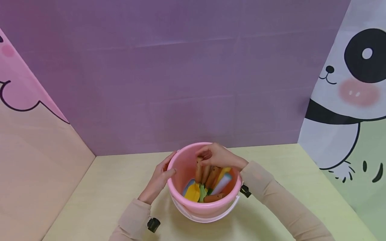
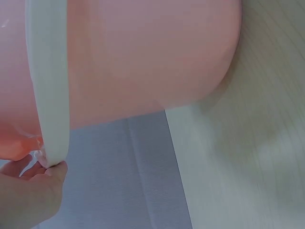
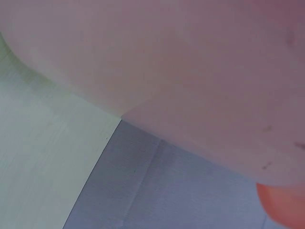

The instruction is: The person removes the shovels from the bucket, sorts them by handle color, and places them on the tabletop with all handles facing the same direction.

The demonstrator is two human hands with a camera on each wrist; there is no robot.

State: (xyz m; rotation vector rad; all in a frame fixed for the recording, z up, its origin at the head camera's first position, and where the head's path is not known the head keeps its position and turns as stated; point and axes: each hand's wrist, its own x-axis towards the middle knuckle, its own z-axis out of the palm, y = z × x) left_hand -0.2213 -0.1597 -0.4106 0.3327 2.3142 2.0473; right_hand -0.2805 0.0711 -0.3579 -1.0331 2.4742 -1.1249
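A pink bucket [image 1: 205, 210] with a pale carrying handle [image 1: 208, 220] stands on the table. My left hand [image 1: 159, 177] grips its rim at the left, the thumb over the edge; the left wrist view shows the fingers [image 2: 52, 174] beside the end of the pale handle. Over the bucket's mouth, my right hand [image 1: 218, 156] pinches the top of the brown grip of a toy shovel with a yellow blade [image 1: 193, 192]. Other brown-gripped tools [image 1: 212, 176] lean beside it in the bucket. In the right wrist view the bucket wall [image 3: 157, 71] hides the right hand.
Also inside the bucket are a pale lilac piece [image 1: 221, 183], a green piece [image 1: 202, 194] and a brown grip [image 1: 213, 198] lying low at the front. A purple backdrop [image 1: 193, 83] rises behind the pale table [image 1: 120, 187], with printed panels at both sides.
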